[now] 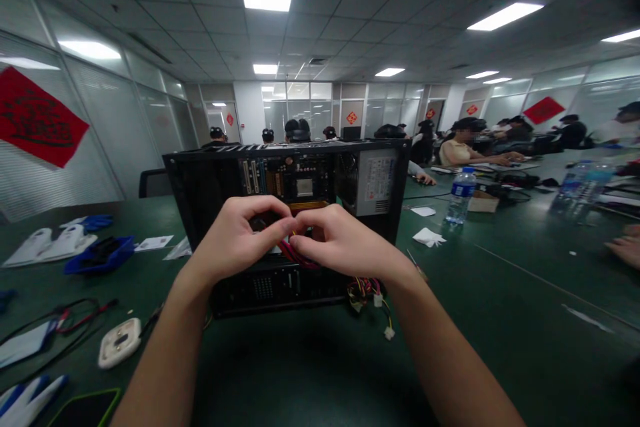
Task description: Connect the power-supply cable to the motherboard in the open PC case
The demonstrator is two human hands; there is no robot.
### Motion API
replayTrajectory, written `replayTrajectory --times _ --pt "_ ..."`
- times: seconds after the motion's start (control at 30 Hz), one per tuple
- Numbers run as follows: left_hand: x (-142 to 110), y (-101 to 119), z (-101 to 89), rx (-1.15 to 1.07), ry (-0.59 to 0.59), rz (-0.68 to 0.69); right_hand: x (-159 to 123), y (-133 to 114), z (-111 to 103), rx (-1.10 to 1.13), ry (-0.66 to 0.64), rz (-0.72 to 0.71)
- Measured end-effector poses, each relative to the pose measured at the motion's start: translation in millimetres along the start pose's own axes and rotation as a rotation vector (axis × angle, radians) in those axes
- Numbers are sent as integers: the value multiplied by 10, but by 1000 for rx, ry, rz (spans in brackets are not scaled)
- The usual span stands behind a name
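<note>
An open black computer case (183, 180) stands upright in front of me, its motherboard (320, 170) and silver power supply (375, 180) facing me. Both hands meet before the opening with fingertips pinched together. My left hand (237, 233) and my right hand (345, 240) grip a bundle of red, yellow and dark power cables (295, 253). Exactly which wires lie between the fingertips is partly hidden by the fingers. Below my right wrist, loose cable ends with white connectors (378, 300) hang over the case's lower edge onto the table.
On the green table (480, 320), a water bottle (460, 197) and crumpled tissue (429, 237) are at right. A blue tray (103, 255), white gloves (55, 243), a white square device (120, 343) and a green-edged phone (87, 408) lie left. Other people sit farther back and right.
</note>
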State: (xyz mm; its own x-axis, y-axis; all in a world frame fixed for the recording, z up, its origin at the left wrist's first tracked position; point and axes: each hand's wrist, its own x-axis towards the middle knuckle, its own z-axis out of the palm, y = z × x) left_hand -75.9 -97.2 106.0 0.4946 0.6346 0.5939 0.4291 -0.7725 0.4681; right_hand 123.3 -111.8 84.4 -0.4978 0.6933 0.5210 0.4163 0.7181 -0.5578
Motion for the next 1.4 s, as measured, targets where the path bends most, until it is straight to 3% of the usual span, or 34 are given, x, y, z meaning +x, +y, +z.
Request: replayTrajectory --times 0.13,0.27,0.37,0.6,0.8,1.0,1.3,1.4 --pt "-35 -51 -57 -243 -133 -36 -33 -19 -72 141 31 49" --pt "-12 -172 -57 -390 -103 33 -56 -2 -121 254 60 89" --pt "17 -228 -30 -442 -98 -20 -60 18 -135 272 77 108" --pt "26 -212 24 -476 -15 -44 -63 21 -146 234 151 66" --pt "36 -143 69 -503 -59 -10 -46 54 -121 162 105 62" --pt "48 -167 75 -428 -12 -40 -36 87 -119 150 114 19" --pt "37 -204 5 -371 -106 -116 -1 125 -84 7 25 -57" --pt "58 -152 28 -358 -109 -123 10 107 -67 -43 121 -50"
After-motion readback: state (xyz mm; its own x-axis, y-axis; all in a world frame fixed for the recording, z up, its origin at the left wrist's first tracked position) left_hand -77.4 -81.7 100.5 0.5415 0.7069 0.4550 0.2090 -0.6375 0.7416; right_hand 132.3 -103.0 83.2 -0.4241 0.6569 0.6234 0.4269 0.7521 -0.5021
